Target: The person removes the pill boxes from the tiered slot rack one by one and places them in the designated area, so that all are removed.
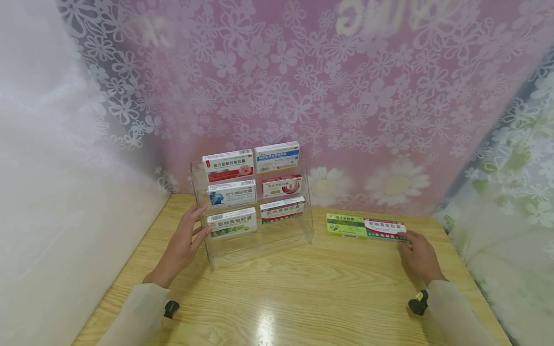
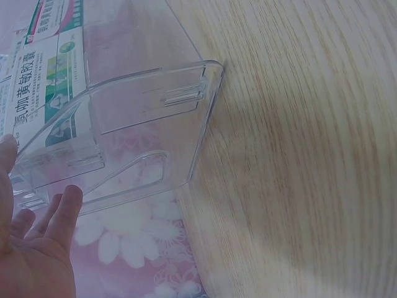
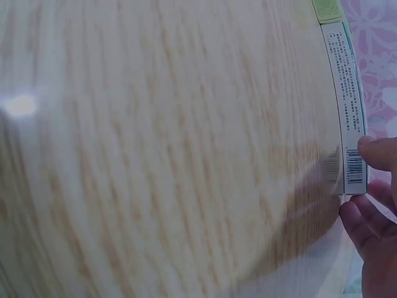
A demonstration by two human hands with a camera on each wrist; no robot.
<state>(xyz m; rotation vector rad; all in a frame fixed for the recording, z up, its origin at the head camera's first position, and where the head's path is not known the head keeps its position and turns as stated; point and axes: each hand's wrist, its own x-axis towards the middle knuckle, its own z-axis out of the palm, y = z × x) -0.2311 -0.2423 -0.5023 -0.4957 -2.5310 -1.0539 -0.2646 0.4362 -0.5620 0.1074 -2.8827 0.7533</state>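
Steadying the clear stand (image 1: 259,247) suits your left hand (image 1: 183,235), its fingers spread against the left side; a light touch there should spare the six boxes (image 1: 232,224) a jolt. Your right hand (image 1: 419,253) pinches the right end of the white box (image 1: 384,228), flat on the desk (image 1: 303,288), end to end with the green box (image 1: 345,226) and right of the stand. Hold its edges without crushing the carton, and avoid nudging its green neighbour.
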